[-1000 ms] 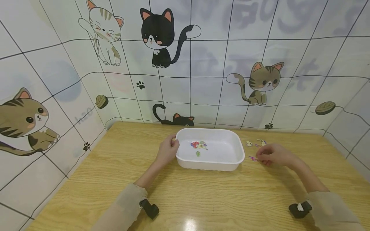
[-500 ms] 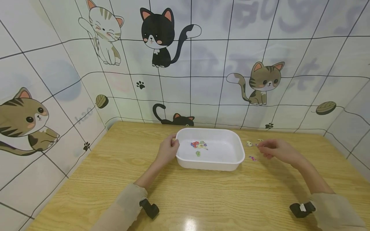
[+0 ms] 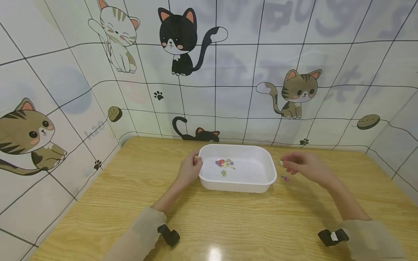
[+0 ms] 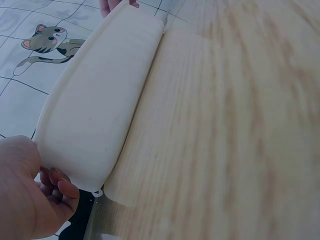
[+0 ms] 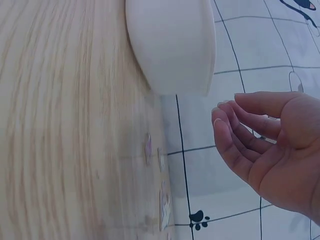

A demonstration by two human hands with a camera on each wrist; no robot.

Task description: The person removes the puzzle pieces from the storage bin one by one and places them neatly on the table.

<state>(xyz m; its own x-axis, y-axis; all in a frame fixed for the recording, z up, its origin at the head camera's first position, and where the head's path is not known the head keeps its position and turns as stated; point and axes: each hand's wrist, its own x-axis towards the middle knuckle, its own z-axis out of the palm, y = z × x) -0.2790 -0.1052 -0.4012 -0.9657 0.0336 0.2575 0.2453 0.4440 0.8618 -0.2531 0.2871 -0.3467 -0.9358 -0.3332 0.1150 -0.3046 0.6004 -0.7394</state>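
My left hand (image 3: pixel 190 167) grips the left end of a white plastic tub (image 3: pixel 237 187), its thumb at the rim; in the left wrist view, the fingers (image 4: pixel 62 187) curl by the tub's outer wall. Inside the tub lie several small colourful flat cut-outs (image 3: pixel 225 164), with a green one (image 3: pixel 223 173) nearer the front. My right hand (image 3: pixel 305 165) hovers right of the tub, fingers loosely bent; nothing shows between thumb and fingertips in the right wrist view. Near it on the table are a pink-purple cut-out (image 3: pixel 285 178) and a pale yellow one (image 3: pixel 281 162), partly covered by the hand.
The wood-grain table (image 3: pixel 228 224) meets a wall sheet (image 3: pixel 241 105) printed with cats and grid lines behind the tub. In the right wrist view, several flat pieces (image 5: pixel 165 207) lie along the table's far side.
My right hand has lifted from beside the pink-purple cut-out and moved back and left, over the yellow one. The left hand and the tub stay put.
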